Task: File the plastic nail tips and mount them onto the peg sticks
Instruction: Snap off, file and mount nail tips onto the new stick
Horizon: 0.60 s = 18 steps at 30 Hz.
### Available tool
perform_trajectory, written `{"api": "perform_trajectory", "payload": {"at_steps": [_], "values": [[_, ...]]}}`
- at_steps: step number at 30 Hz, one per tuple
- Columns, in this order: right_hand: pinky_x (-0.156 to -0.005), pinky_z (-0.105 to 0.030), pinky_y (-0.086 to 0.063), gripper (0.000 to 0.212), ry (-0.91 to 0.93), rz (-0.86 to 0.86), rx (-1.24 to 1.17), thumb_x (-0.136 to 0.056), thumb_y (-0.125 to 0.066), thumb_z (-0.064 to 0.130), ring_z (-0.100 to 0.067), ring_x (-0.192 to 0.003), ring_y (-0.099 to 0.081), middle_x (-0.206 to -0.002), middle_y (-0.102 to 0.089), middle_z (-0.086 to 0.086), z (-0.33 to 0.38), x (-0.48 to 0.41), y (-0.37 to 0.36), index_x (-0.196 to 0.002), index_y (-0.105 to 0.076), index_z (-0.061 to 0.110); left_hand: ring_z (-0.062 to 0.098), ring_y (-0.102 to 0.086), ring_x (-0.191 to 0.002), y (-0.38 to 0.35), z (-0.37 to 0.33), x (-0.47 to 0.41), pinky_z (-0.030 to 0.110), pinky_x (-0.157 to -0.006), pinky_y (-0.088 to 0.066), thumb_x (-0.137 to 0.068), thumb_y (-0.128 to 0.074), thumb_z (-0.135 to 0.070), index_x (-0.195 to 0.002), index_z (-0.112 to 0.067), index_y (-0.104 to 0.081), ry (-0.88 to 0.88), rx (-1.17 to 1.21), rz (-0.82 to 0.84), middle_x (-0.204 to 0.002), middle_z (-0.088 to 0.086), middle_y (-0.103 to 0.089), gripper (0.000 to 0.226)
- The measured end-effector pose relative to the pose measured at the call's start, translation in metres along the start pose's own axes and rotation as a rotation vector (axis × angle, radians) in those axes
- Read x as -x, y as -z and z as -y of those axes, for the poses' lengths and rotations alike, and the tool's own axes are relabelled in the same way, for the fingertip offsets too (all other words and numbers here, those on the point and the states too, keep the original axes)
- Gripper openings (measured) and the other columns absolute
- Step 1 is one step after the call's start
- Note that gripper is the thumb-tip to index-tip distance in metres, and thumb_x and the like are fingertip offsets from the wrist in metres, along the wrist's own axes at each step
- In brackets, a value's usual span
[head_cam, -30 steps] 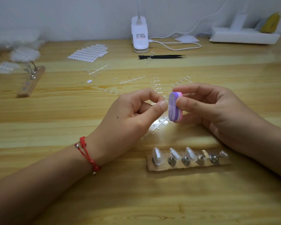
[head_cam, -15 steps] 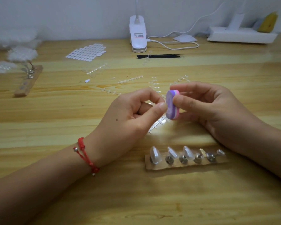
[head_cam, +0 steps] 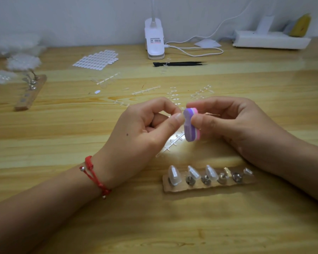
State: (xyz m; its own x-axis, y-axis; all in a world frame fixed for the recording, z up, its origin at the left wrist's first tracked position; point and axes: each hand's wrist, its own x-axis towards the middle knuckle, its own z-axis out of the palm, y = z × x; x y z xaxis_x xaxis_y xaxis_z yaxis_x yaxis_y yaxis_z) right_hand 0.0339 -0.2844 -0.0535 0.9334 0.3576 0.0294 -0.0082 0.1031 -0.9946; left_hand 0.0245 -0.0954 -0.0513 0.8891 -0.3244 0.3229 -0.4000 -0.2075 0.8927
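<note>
My right hand (head_cam: 233, 125) grips a small purple and pink filing block (head_cam: 190, 128) upright above the table. My left hand (head_cam: 143, 132) pinches a clear nail tip between thumb and forefinger, pressed against the block's purple face; the tip itself is mostly hidden. In front of my hands lies a wooden peg strip (head_cam: 208, 184) with several metal pegs; three clear nail tips (head_cam: 193, 173) stand on its left pegs, and the two right pegs carry none.
Empty clear sprues (head_cam: 173, 142) lie under and behind my hands. A second peg strip (head_cam: 30, 92) sits at far left. A sheet of adhesive tabs (head_cam: 96, 60), black tweezers (head_cam: 178, 64), a white clip lamp (head_cam: 154, 41) and its cable sit at the back.
The filing block has shifted a little against the pinched tip, tilting slightly. Both hands stay in the same place.
</note>
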Motion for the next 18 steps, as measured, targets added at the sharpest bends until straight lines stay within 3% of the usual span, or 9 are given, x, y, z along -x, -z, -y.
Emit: {"api": "perform_trajectory", "payload": {"at_steps": [13, 18], "values": [[-0.065, -0.02, -0.055, 0.032, -0.019, -0.002, -0.025, -0.058, -0.083, 0.03, -0.011, -0.073, -0.072, -0.086, -0.077, -0.002, 0.0001, -0.0037, 0.0014, -0.09, -0.08, 0.026, 0.004, -0.018, -0.039, -0.0013, -0.0012, -0.0007, 0.012, -0.04, -0.018, -0.091, -0.06, -0.014, -0.076, -0.006, -0.058, 0.01, -0.022, -0.005, -0.044, -0.013, -0.026, 0.017], [-0.063, -0.02, -0.055, 0.03, -0.004, 0.055, 0.019, -0.057, -0.087, 0.02, -0.013, -0.068, -0.072, -0.08, -0.076, -0.002, 0.0011, -0.0012, 0.0022, -0.086, -0.079, 0.022, 0.005, -0.019, -0.042, 0.0039, 0.0013, -0.0047, 0.013, -0.041, -0.019, -0.09, -0.06, -0.015, -0.076, -0.009, -0.059, 0.024, 0.043, -0.185, -0.046, -0.006, -0.025, 0.015]]}}
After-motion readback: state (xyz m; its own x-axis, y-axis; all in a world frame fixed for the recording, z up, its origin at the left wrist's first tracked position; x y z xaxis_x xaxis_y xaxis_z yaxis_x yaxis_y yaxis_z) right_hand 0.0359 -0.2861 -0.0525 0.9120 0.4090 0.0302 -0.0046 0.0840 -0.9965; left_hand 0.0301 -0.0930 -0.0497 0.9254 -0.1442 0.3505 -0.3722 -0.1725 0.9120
